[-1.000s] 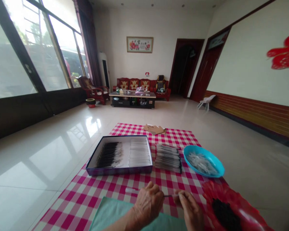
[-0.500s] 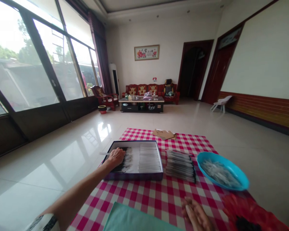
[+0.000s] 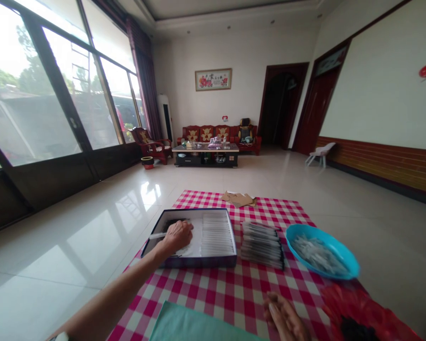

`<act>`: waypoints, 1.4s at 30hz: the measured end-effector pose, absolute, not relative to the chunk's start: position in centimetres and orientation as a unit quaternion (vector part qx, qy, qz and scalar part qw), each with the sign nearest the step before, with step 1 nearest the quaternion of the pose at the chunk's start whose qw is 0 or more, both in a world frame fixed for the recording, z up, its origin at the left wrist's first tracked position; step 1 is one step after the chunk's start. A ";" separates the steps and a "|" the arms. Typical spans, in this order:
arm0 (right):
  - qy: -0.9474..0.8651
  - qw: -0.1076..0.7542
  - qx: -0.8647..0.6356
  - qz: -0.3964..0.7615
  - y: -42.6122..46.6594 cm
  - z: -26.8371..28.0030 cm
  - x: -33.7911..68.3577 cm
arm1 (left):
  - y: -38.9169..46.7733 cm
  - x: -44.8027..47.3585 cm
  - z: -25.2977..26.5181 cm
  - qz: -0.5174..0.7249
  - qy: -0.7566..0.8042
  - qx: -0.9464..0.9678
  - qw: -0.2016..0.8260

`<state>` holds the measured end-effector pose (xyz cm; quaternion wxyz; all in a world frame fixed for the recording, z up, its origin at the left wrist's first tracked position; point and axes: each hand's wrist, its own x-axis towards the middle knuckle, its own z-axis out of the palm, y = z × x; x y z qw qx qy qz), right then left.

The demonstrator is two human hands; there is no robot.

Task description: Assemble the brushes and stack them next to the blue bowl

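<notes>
My left hand [image 3: 179,235] is closed over the left half of a shallow box [image 3: 200,261]. A whitish, pen-like tube [image 3: 158,235] juts out to the left from under its fingers. Below the hand lie dark, thin sticks [image 3: 172,221], partly covered by it. The box's right half holds a row of pale translucent tubes [image 3: 217,234]. Beside the box, a stack of pen-like sticks with dark ends [image 3: 261,244] lies on the cloth. My right hand [image 3: 284,316] rests low at the near side, fingers loosely bent, with nothing visible in it.
A blue bowl [image 3: 353,265] of small clear pieces stands at the right. A red ruffled thing with a black centre [image 3: 362,315] is near the right corner. Green cloth [image 3: 195,324] covers the near edge of the checked tablecloth [image 3: 248,284]; brown cardboard pieces [image 3: 239,199] lie at the far edge.
My left hand has moved a little to the right within the box, the pale tube still sticking out. My right hand stays in about the same place. The view has shifted slightly.
</notes>
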<state>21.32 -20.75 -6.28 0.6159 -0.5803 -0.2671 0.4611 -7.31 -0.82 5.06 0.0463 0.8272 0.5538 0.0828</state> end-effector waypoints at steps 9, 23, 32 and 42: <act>-0.405 0.565 -0.577 0.429 -22.0 -4.4 20.5 | -9.5 1.0 3.9 0.424 0.279 0.557 0.658; -0.328 0.614 -0.553 0.458 -21.3 -5.3 20.6 | -12.3 1.8 -0.9 0.331 0.390 0.824 0.242; -0.338 0.590 -0.596 0.427 -21.7 -3.2 20.0 | -15.9 6.2 -3.2 0.208 0.340 0.916 0.043; -0.470 0.530 -0.577 0.407 -22.1 -3.0 22.0 | -15.2 5.3 -1.7 0.155 0.323 0.793 0.492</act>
